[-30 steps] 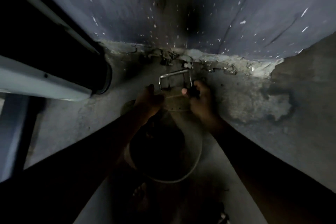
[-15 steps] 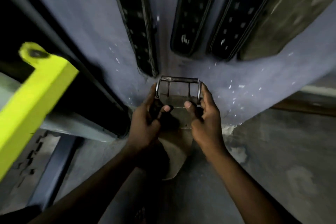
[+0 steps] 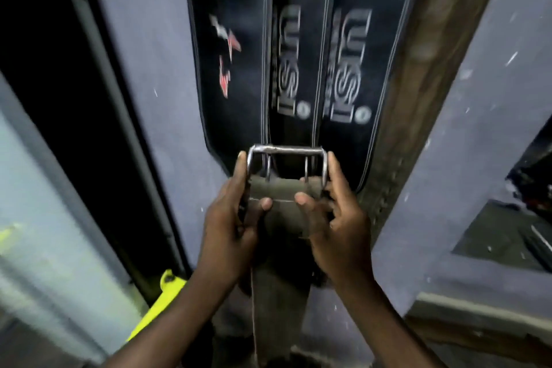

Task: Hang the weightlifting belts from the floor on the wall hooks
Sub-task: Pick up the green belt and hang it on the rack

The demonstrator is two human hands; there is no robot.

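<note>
The left hand [image 3: 231, 227] holds the left side of a worn brown leather belt [image 3: 279, 209], with the thumb pressed on the front of the strap and the fingers wrapped around its edge. The right hand [image 3: 337, 224] holds the right side the same way, thumb on the front. Both hands are closed on the belt, just under its shiny silver metal buckle [image 3: 286, 163]. One finger of each hand reaches up along a side bar of the buckle. The buckle has two thin prongs and stands at the top of the belt. The rest of the strap hangs straight down between the two arms.

The belt is held up in front of a blue-grey wall [image 3: 143, 75]. Right behind the buckle, three black belts hang flat on that wall, side by side. The left black belt [image 3: 230, 54] has a red and white mark. The middle black belt [image 3: 286, 60] and the right black belt [image 3: 352, 66] have big grey letters. A brown belt [image 3: 430, 54] hangs just right of them. A bright yellow-green bar [image 3: 158, 311] shows low on the left.
</note>
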